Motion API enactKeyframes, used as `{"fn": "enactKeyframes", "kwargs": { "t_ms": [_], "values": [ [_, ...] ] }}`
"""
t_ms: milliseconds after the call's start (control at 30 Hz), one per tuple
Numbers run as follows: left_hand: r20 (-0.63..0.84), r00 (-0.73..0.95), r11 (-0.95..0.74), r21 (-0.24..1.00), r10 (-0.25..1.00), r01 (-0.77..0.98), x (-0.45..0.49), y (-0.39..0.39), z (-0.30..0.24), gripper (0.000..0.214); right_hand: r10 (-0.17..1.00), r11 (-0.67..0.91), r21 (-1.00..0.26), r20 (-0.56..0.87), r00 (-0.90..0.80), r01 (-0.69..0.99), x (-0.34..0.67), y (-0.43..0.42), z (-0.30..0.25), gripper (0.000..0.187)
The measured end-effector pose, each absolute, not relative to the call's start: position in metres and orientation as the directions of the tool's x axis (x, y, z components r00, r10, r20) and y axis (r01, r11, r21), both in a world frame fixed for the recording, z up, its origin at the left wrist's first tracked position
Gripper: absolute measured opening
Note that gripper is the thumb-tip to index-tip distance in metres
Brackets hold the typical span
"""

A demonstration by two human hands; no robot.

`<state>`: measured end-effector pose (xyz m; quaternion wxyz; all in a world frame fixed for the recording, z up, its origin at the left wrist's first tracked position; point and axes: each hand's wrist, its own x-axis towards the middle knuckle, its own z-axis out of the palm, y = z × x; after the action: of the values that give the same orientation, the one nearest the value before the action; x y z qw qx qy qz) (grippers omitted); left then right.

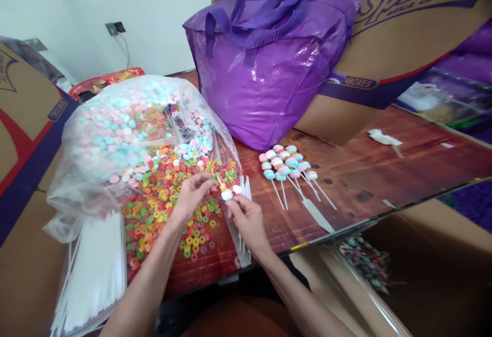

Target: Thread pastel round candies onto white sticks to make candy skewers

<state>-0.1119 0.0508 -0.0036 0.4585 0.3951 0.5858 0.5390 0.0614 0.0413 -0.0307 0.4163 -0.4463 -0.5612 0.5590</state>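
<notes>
My right hand (248, 219) is closed around a candy stick (227, 194), low at its sweets. On that stick sit pastel marshmallows, with a yellow-orange gummy ring near the bare white tip. Just left of the tip is my left hand (195, 192), its thumb and fingers pinched together. Whatever is between them, if anything, is too small to make out. Under both hands spread loose coloured gummy rings (165, 214). Several white sticks (246, 188) lie beside my right hand. Farther right rest finished-looking marshmallow sticks (286, 161) in a cluster.
A clear plastic bag (73, 188) of pink and blue marshmallows stands behind the rings. White sticks (92, 270) fill a pack at front left. A purple bag (261, 80) and a cardboard box (342, 116) stand at the back. White scraps (384, 138) lie on the table (361, 167).
</notes>
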Motion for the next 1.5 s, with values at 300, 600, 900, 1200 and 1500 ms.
{"fn": "enactKeyframes", "kwargs": {
  "t_ms": [300, 600, 900, 1200, 1500],
  "values": [
    [0.167, -0.266, -0.028, 0.889, 0.950, 0.457, -0.104, 0.054, -0.008, 0.017, 0.979, 0.069, -0.987, 0.039, -0.198, 0.148, 0.077, 0.033, -0.020, 0.031],
    [0.102, 0.231, -0.243, 0.624, 0.968, 0.743, -0.060, 0.053, -0.005, 0.018, 0.998, 0.052, -0.980, 0.057, 0.022, 0.190, 0.129, 0.061, -0.022, 0.029],
    [0.013, 0.137, -0.116, 0.608, 0.991, 0.785, -0.050, 0.036, -0.010, 0.013, 0.984, 0.165, -0.684, 0.160, -0.075, 0.711, 0.101, 0.112, -0.013, 0.016],
    [-0.063, -0.125, 0.086, 0.979, 0.990, 0.186, -0.063, 0.021, -0.013, 0.013, 0.991, 0.128, -0.546, 0.098, -0.089, 0.828, 0.081, 0.133, -0.026, 0.017],
    [-0.191, -0.285, 0.125, 0.964, 0.939, -0.235, -0.067, 0.018, -0.006, 0.031, 0.947, 0.282, -0.938, 0.237, -0.217, 0.203, 0.070, 0.058, -0.014, 0.017]
  ]
}}
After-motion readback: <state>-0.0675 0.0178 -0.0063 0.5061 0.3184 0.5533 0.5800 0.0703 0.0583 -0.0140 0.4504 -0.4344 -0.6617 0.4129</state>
